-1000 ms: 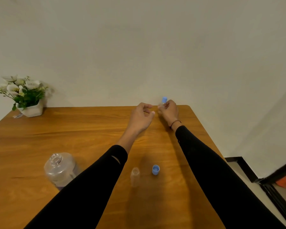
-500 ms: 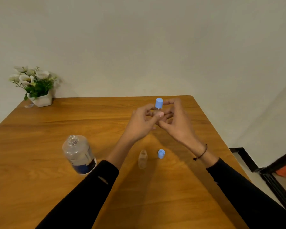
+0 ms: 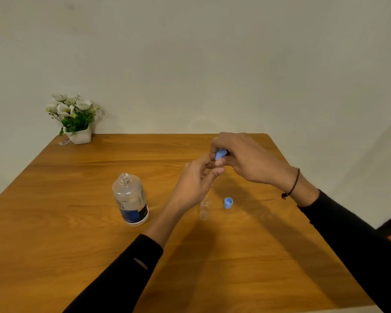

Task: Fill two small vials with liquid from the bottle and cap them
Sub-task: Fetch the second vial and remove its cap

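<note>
- Up above the far middle of the counter (image 3: 54, 222), both hands meet around one small vial, which is almost wholly hidden between the fingers; only its blue cap (image 3: 220, 154) shows clearly.
- The left hand (image 3: 196, 179) comes up from below with its fingers curled and pinched together just under the cap, seemingly steadying the vial's body so it cannot spin. How much liquid is inside cannot be told.
- The right hand (image 3: 246, 159) arches over from the right, palm down and wrist raised, with thumb and fingertips closed on the cap. That over-the-top grip suits twisting, so the step in hand looks like turning this cap, though which way cannot be told.
- Working in the air rather than on the wood lets each hand oppose the other's turn.
- The second vial (image 3: 204, 208) stands upright and uncapped on the counter, nearer than the hands, its clear glass faint against the wood.
- Its loose cap (image 3: 228, 202) lies just beside it to the right, hollow side up, probably left within easy reach for capping.
- The bottle (image 3: 130, 199) stands upright to the left, well apart from the vials, its mouth open and ready to pour.
- A flower pot (image 3: 79, 135) sits in the far left corner, out of the working area.
</note>
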The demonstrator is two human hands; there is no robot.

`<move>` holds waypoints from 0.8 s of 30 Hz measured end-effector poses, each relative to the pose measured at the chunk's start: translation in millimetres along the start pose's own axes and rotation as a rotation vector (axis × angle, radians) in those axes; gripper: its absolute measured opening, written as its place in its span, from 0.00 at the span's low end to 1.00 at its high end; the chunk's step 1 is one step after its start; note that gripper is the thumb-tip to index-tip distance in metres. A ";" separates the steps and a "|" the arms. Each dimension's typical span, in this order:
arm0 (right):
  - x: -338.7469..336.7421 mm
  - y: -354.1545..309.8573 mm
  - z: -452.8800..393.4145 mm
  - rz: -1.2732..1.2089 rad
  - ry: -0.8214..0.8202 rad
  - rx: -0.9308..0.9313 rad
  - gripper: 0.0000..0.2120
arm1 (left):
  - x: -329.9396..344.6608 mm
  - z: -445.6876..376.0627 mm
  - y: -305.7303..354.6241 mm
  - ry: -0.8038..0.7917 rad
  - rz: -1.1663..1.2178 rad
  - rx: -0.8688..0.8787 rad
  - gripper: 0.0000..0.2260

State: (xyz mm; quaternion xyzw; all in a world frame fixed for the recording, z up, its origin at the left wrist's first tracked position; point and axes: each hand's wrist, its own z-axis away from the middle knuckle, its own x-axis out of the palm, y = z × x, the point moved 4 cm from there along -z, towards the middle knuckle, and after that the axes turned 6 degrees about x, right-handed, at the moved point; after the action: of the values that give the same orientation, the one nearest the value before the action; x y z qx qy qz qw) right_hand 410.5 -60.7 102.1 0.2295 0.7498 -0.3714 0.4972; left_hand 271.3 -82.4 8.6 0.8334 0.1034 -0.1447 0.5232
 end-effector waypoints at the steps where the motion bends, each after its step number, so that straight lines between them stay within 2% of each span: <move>1: -0.2 -1.4 1.2 -0.019 -0.049 -0.023 0.06 | -1.8 2.9 0.7 -0.014 0.016 -0.006 0.11; 4: -2.5 -5.9 7.5 -0.087 -0.146 -0.065 0.11 | -8.4 10.1 5.5 -0.031 -0.023 0.023 0.12; 5: -3.4 -8.6 9.5 -0.105 -0.159 -0.061 0.16 | -9.3 11.3 5.3 -0.029 -0.048 0.034 0.11; 8: -5.8 -15.5 10.3 -0.076 -0.097 0.013 0.26 | -9.6 14.5 4.5 -0.027 -0.096 0.060 0.05; 10: -6.4 -20.1 8.2 0.137 -0.054 0.041 0.26 | -8.5 16.2 7.5 -0.024 -0.116 0.073 0.06; 12: -5.8 -27.0 7.1 0.302 -0.056 0.022 0.15 | -9.4 18.3 9.8 -0.033 -0.120 0.091 0.04; 14: -5.7 -33.5 7.8 0.256 -0.084 -0.024 0.05 | -11.2 22.1 9.3 -0.028 -0.115 0.088 0.07; 15: -5.5 -36.8 9.4 0.225 -0.102 -0.050 0.02 | -12.1 24.3 8.2 -0.025 -0.111 0.070 0.08; 24: -7.6 -44.9 25.8 0.244 -0.033 -0.241 0.21 | -19.9 26.5 19.5 -0.053 -0.141 0.070 0.10</move>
State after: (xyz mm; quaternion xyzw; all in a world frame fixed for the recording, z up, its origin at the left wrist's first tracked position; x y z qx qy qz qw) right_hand 396.3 -108.5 117.9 0.2513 0.7471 -0.2196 0.5748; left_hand 255.5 -115.1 21.1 0.8379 0.1429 -0.2067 0.4846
